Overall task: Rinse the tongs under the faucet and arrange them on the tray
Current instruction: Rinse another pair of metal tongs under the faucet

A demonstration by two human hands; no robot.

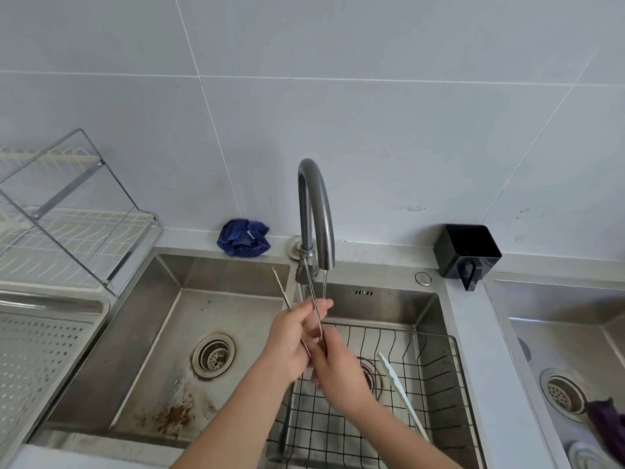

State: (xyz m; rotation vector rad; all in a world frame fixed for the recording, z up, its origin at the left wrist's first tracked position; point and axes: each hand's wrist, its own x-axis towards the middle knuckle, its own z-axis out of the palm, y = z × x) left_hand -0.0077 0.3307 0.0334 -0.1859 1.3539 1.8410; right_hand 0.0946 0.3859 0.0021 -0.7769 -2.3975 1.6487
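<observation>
Steel tongs (313, 299) under the faucet (316, 211), left hand (291, 336) and right hand (338, 370) both clasped around them. Wet metal, so they could slip into the sink (162, 333), missing the tray (44, 360).

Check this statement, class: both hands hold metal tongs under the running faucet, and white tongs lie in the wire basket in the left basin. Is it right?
One detail is wrong. The head view shows the wire basket with the white tongs in the right basin, not the left. The rest stands: left hand and right hand hold the metal tongs under the running faucet.
</observation>
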